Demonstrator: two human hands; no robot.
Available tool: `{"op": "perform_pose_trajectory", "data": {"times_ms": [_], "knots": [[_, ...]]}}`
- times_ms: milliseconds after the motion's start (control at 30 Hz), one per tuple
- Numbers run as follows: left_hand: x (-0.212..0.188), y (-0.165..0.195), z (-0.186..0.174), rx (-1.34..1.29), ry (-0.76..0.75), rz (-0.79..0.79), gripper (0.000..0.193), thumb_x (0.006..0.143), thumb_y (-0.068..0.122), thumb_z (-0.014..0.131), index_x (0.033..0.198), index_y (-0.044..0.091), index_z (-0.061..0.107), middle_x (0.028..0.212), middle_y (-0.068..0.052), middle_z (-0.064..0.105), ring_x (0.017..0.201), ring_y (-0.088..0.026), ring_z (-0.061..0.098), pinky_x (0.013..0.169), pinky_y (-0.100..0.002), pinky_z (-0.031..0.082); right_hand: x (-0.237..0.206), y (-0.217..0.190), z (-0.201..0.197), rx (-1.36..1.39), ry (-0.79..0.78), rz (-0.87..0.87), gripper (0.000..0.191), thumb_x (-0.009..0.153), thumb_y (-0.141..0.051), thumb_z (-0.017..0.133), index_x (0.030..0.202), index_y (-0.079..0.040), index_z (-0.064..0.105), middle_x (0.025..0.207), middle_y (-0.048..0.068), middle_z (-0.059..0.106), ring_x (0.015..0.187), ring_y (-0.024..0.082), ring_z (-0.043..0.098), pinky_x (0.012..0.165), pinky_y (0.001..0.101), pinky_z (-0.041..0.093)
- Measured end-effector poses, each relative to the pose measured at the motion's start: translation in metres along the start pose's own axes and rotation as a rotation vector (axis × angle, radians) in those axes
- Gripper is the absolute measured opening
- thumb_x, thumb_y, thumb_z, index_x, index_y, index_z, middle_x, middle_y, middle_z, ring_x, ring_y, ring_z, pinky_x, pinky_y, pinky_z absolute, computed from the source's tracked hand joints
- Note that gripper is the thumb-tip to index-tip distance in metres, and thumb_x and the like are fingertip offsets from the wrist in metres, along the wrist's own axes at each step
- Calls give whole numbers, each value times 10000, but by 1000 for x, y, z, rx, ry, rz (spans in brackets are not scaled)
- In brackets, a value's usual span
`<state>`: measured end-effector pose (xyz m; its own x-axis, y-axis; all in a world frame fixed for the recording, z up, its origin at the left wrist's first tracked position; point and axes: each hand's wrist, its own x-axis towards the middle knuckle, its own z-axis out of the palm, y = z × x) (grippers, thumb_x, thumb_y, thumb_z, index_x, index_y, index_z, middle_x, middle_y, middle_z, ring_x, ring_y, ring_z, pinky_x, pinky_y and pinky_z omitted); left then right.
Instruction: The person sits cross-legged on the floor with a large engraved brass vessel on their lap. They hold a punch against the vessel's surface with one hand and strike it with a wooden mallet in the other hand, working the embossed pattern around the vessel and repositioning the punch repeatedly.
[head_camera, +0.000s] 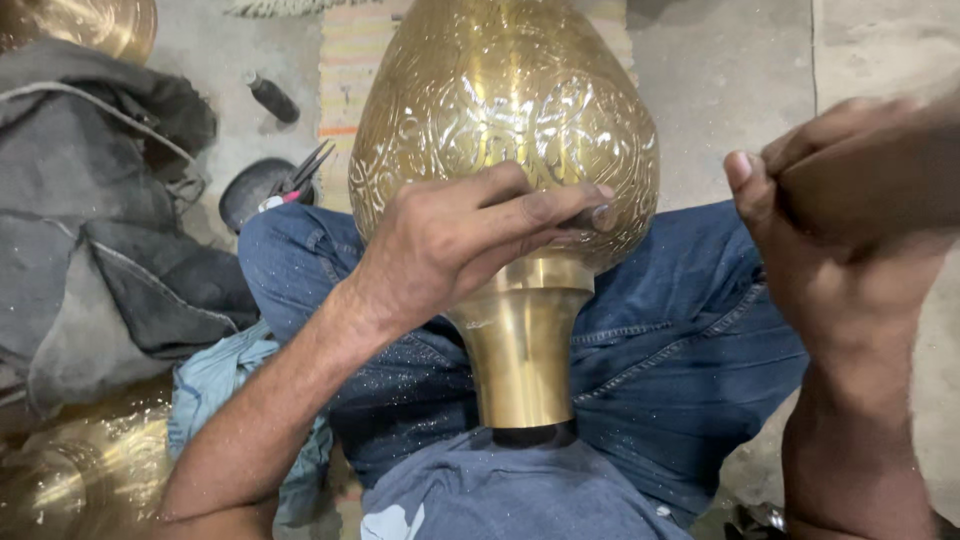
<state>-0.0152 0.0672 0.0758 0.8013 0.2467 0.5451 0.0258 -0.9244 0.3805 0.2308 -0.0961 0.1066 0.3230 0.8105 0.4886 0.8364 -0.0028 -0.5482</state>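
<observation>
A big brass vase (505, 120) lies across the person's lap, on blue jeans (690, 330). Its round belly is covered with carved swirls, and its plain smooth neck (520, 350) points back at the person's tummy. The left hand (450, 240) rests on the belly of the vase. Its fingers are pinched tight around a thin dark tool (585, 215), and the tip of the tool touches the carved part. The right hand (850, 210) is up in the air to the right of the vase, not touching it. It is closed around a brown handle (870, 180); what is on the end of the handle cannot be seen. On the floor to the left are a dark dish with pliers (300, 180) and a heap of grey cloth (90, 200).
</observation>
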Motion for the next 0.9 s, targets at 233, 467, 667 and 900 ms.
{"op": "perform_pose_trajectory", "data": {"times_ms": [233,467,667,900], "knots": [[3,1,-2,38,-16,-9,456,1019,305,739,1449,329,588,840,55,600,715,-69,645,677,-255,636,20,-28,1,73,42,39,199,859,-64,753,1027,-112,657,864,-13,646,806,145,665,741,326,567],[2,2,-2,105,-13,1,402,969,293,737,1366,275,676,826,11,610,696,-115,662,634,-289,625,6,-21,0,-27,7,-68,224,928,-8,745,1085,-68,597,952,67,649,881,248,640,848,424,541],[-5,1,-10,-333,326,-101,101,1085,91,689,1182,118,695,1058,-66,750,960,-163,765,829,-286,678,-1,-1,16,-203,-24,1,295,991,-74,787,1207,-55,587,1008,100,686,975,223,678,847,375,565],[-24,17,-10,-664,995,-400,310,1106,62,695,1390,-15,599,985,-137,762,898,-231,805,800,-332,711,-9,-8,76,109,4,-156,898,796,-444,926,1416,-81,386,1238,116,538,1110,243,579,929,404,544]]}}
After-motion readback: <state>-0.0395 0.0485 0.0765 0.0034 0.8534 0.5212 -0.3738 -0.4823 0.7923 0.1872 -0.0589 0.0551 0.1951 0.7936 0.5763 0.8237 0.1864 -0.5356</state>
